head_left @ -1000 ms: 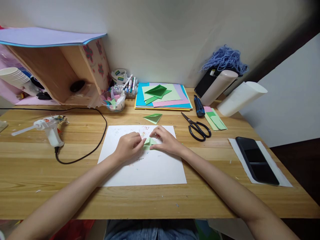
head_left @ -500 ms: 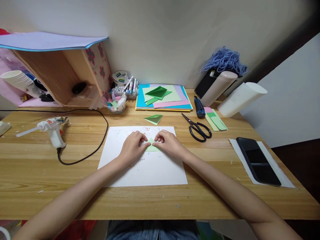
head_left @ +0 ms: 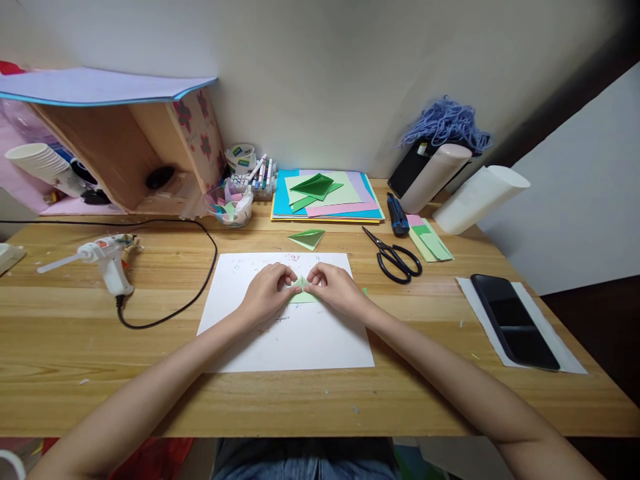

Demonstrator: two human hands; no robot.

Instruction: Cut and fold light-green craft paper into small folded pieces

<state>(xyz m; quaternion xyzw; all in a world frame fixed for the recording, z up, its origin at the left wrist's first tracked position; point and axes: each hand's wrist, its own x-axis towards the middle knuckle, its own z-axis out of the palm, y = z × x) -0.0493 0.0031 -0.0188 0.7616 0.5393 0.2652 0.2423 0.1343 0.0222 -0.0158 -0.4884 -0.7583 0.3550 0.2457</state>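
A small light green paper [head_left: 303, 298] with a pointed top lies over the white sheet [head_left: 320, 347]. My left hand [head_left: 270, 288] pinches its left side between thumb and curled fingers. On its right side my right hand [head_left: 334, 287] grips it in the same way, the two thumb tips nearly meeting at the middle. Parts of the paper are hidden under the fingers. Just beyond the white sheet rests a folded green paper piece [head_left: 307, 239].
Black scissors [head_left: 395, 257], a blue cutter [head_left: 398, 215] and a phone [head_left: 515, 320] lie to the right. A glue gun [head_left: 111, 260] with its looping cable is at the left. Stacked coloured papers [head_left: 345, 212] and a tub of scraps [head_left: 231, 208] stand behind.
Both hands keep their hold on the green paper, with only slight finger movement. A crease line at its pointed top shows a little more clearly. The camera view has shifted slightly.
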